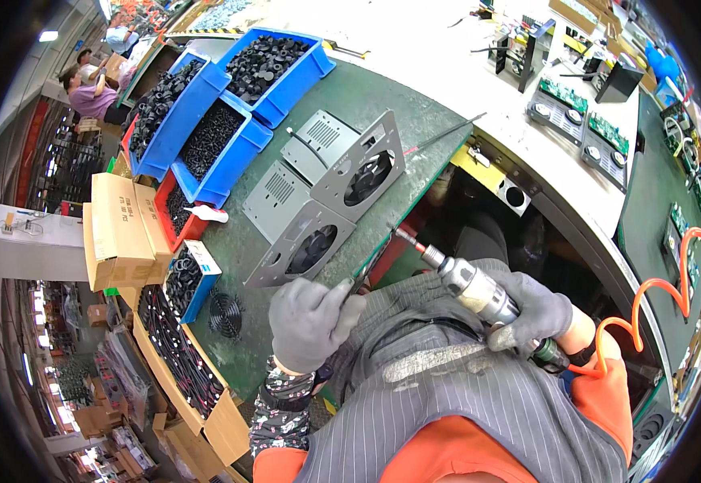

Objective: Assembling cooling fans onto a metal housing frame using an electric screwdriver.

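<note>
My right hand (534,312), in a grey glove, is wrapped round a silver pneumatic screwdriver (473,288). Its bit points up and left toward the bench edge, and an orange coiled air hose (640,310) trails from its rear. My gloved left hand (310,320) is at the front edge of the green bench, fingers pinched together beside a small dark piece I cannot make out. Just beyond it stand two grey metal housings, each with a black fan set in an upright panel: a nearer one (280,256) and a farther one (384,135). A round black grille (224,314) lies left of them.
Blue bins (288,98) of small black parts stand at the back left, near a red bin (175,216). Cardboard boxes (125,228) and a carton of black cables (177,354) line the left side. Circuit-board units (558,111) sit on the white table at right. People work far left.
</note>
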`<state>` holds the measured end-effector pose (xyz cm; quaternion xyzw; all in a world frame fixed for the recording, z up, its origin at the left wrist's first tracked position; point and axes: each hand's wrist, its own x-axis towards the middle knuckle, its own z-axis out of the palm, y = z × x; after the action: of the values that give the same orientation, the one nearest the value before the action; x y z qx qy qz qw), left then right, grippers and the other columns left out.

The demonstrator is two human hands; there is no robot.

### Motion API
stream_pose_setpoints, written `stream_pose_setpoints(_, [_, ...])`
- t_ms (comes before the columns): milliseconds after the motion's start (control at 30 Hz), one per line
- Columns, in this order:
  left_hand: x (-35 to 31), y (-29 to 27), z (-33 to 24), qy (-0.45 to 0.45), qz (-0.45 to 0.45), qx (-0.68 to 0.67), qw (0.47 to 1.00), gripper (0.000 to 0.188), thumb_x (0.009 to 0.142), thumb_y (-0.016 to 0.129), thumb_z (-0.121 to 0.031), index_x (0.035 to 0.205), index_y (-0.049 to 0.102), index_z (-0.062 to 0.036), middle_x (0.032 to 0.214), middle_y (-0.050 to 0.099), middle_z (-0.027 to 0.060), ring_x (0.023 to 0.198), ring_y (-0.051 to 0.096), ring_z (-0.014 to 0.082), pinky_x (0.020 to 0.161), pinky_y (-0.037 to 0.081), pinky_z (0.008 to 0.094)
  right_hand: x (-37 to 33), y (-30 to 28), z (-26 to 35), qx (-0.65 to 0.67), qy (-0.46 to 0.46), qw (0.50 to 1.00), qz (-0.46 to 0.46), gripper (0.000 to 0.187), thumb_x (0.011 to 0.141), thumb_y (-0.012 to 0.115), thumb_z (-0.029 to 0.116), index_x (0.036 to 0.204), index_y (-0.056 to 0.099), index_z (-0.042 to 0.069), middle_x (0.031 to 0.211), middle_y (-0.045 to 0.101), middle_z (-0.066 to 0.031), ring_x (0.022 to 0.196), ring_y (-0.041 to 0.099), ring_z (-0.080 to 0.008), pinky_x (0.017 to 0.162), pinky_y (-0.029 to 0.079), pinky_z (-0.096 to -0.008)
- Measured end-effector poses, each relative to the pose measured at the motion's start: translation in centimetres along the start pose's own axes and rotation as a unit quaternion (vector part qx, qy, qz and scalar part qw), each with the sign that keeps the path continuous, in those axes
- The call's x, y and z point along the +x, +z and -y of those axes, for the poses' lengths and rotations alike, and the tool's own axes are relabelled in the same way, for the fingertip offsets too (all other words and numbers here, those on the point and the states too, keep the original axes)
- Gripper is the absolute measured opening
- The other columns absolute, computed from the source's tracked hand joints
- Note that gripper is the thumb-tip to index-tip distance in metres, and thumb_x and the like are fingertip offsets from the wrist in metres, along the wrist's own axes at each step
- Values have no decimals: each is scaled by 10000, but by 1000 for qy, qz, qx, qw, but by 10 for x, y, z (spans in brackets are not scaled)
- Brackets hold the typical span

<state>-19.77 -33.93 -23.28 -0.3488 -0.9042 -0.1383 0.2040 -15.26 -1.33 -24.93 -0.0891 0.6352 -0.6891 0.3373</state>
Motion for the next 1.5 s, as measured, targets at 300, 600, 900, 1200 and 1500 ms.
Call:
stream_pose_setpoints(300, [36, 42, -8, -210, 32, -95, 972, 250, 950, 581, -285, 965, 648, -45, 797, 621, 151, 727, 618, 355, 629, 489, 445, 26, -44, 39, -102, 26, 992, -64, 657, 637, 883, 238, 1170, 557, 36, 864, 566, 8, 754, 529, -88, 665, 471, -267])
stream_pose_setpoints(600, [51, 49, -8, -242, 58, -81, 965, 275, 952, 572, -294, 976, 649, -31, 805, 635, 157, 702, 625, 354, 610, 492, 452, 32, -49, 43, -85, 57, 992, -77, 786, 615, 889, 331, 1235, 534, 4, 914, 578, -13, 798, 533, -100, 706, 464, -265])
stream_pose_setpoints(900, [48, 56, -5, -232, 79, -53, 968, 268, 954, 553, -307, 941, 643, -55, 762, 625, 134, 651, 623, 336, 563, 494, 431, 35, -48, 44, -77, 56, 992, -83, 852, 601, 892, 302, 1300, 514, -5, 942, 591, -18, 828, 540, -106, 744, 462, -273])
stream_pose_setpoints(1200, [98, -120, 42, -81, 246, -237, 936, 215, 919, 580, -345, 954, 721, -186, 693, 580, 75, 657, 613, 252, 547, 476, 368, 45, -52, 42, -40, 55, 995, -68, 825, 601, 901, 289, 1276, 516, 11, 932, 596, -6, 800, 542, -89, 722, 462, -258])
stream_pose_setpoints(1500, [146, 26, 128, -65, 368, -295, 879, 396, 933, 559, -413, 1036, 699, -58, 951, 676, 158, 961, 629, 343, 839, 486, 432, 38, -49, 57, -20, 128, 990, -59, 707, 634, 908, 221, 1194, 522, 27, 886, 608, -8, 734, 547, -69, 644, 467, -254])
